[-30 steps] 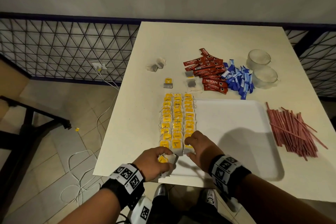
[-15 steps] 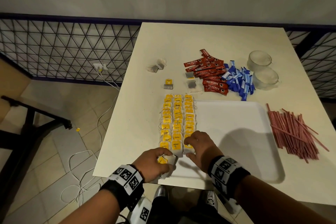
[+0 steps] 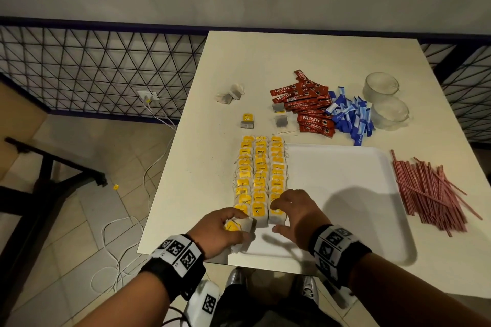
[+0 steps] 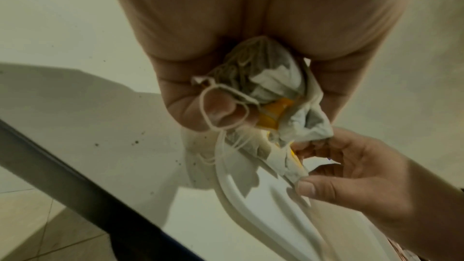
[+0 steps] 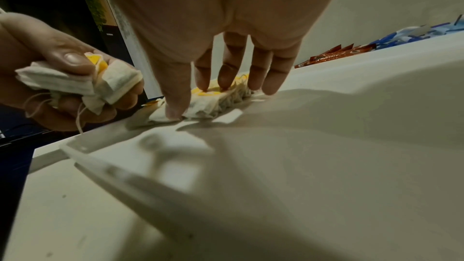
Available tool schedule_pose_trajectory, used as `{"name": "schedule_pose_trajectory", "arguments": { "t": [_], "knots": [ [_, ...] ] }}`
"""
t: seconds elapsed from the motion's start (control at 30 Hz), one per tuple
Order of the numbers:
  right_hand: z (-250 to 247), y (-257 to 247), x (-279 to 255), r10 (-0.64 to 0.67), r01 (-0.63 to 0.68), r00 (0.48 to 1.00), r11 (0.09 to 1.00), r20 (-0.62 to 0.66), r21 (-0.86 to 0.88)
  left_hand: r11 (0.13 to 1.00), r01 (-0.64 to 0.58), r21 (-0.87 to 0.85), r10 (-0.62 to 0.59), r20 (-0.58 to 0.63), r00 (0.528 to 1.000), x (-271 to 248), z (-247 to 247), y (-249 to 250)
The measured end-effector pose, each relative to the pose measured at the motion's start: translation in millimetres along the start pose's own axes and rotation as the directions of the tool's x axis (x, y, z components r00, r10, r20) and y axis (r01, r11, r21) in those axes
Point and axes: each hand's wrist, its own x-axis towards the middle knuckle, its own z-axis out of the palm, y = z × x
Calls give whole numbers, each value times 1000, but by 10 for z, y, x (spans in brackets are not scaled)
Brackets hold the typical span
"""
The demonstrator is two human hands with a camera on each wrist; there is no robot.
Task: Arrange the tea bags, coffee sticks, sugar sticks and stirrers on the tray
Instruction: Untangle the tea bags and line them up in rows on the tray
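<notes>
Where the cream surface (image 3: 265, 66) meets a dark lattice railing (image 3: 93, 74) and a pale wall, a tiled floor (image 3: 79, 233) carries loose white cables (image 3: 119, 233).

The left hand (image 3: 219, 231) sits at the near left corner of the white tray (image 3: 345, 194), its fingers (image 4: 218, 110) curled tight round a crumpled bunch of tea bags (image 4: 266, 86) with strings dangling. The right hand (image 3: 295, 216) arches over the near end of the rows of tea bags (image 3: 261, 175); its fingers (image 5: 226, 70) are spread and lightly bent, tips pressing the nearest bag while the thumb touches its near edge.

The tray holds three rows of yellow-tagged bags along its left side. Beyond it lie red coffee sticks (image 3: 308, 106), blue sugar sticks (image 3: 350, 117) just beside them, and two glass cups (image 3: 385, 101). Red stirrers (image 3: 430, 191) lie heaped right of the tray. A few stray tea bags (image 3: 231, 93) rest on the surface farther back.
</notes>
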Motion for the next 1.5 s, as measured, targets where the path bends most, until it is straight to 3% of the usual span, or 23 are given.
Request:
{"name": "schedule_pose_trajectory", "arguments": {
  "t": [0.17, 0.27, 0.4, 0.57, 0.73, 1.1, 1.5],
  "knots": [
    [-72, -11, -59, -39, 60, 973, 995, -230, 84, 955, 59, -290, -71, -31, 997, -65, -75, 5],
    [-82, -152, 22, -123, 134, 968, 990, -218, 39, 932, 57, -359, -84, -59, 995, -67, -77, 1],
    [-39, -339, 131, -181, 175, 982, 979, -59, -100, 950, 70, -303, -119, -145, 982, -30, -68, -95],
    [76, -424, 239, -123, 140, 989, 956, 80, -256, 971, 72, -226, -105, -140, 985, -44, -49, -136],
    [80, -416, 298, -48, 70, 996, 950, 77, -303, 997, 66, 39, -62, -80, 995, -21, -16, -149],
    [61, -407, 355, 9, 17, 996, 957, 91, -288, 980, 9, 198, -7, -15, 1000, 36, 7, -70],
    [11, -379, 308, 22, 8, 990, 978, 138, -207, 958, 20, 286, -9, -40, 999, 220, -81, 18]
  ]
}}
